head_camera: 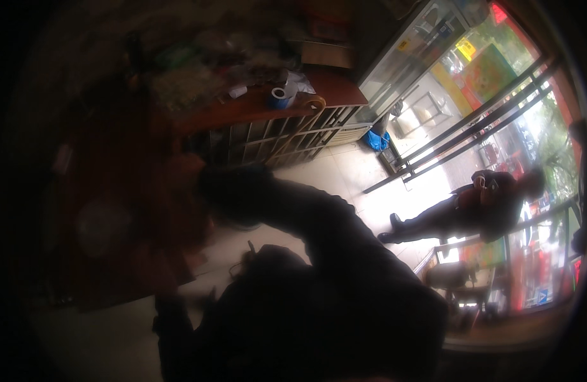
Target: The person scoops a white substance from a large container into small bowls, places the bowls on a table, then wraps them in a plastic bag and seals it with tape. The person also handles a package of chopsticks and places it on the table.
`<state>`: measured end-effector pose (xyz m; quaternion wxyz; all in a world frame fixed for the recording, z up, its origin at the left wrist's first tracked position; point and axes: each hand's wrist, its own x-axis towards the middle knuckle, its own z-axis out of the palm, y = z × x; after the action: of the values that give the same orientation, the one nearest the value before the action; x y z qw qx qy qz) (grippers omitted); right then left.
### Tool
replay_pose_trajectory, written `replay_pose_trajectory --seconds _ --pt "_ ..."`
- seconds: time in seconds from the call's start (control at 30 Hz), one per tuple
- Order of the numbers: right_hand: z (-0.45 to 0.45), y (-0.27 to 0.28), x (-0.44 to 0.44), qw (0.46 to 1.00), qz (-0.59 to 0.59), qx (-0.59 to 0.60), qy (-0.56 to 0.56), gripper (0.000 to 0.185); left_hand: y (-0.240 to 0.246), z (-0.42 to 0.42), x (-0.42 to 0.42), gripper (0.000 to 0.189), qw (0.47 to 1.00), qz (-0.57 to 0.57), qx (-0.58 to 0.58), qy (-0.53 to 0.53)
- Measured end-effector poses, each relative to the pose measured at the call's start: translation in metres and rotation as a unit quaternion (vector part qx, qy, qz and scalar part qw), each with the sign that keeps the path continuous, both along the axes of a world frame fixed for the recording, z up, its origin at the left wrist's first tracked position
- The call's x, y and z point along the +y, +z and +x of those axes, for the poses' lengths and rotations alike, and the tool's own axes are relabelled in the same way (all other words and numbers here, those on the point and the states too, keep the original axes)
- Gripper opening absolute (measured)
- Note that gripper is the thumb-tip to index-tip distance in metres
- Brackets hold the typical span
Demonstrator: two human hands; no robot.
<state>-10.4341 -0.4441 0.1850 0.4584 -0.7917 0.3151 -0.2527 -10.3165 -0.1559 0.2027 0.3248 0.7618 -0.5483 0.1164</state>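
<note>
A reddish-brown wooden table [131,281] lies in deep shadow on the left. My right arm, in a dark sleeve, reaches across to it, and my right hand [183,164] is a dim blur over its edge. My left hand [191,260] seems to be by the table's near edge, above a dark sleeve, too dark and blurred to make out its fingers. Between the two lies a pale round thing [105,222] that I cannot identify. Whether either hand holds anything is hidden by the darkness.
A wooden counter [341,93] bears a blue-labelled tape roll [278,98] and crumpled white plastic [300,82]. A curved-handled cane [293,136] leans against its front. A blue bag [378,140] sits on the tiled floor. Near the bright glass doorway stands a person [484,205] in dark clothes.
</note>
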Motion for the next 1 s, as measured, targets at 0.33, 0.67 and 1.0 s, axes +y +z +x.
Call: replay_pose_trajectory --seconds 0.33,0.67,1.0 --pt "-0.208 0.035 0.008 0.898 -0.206 0.385 0.056 0.040 -0.002 -0.062 -0.037 0.056 0.964 0.114 0.213 -0.109" --pt "-0.155 0.003 -0.152 0.901 -0.242 0.354 0.067 0.027 -0.001 -0.093 -0.078 0.063 0.943 0.121 0.294 -0.100" --pt "0.029 0.049 -0.439 0.872 -0.295 0.370 -0.127 0.029 0.011 -0.112 -0.144 0.072 0.926 0.282 0.250 -0.014"
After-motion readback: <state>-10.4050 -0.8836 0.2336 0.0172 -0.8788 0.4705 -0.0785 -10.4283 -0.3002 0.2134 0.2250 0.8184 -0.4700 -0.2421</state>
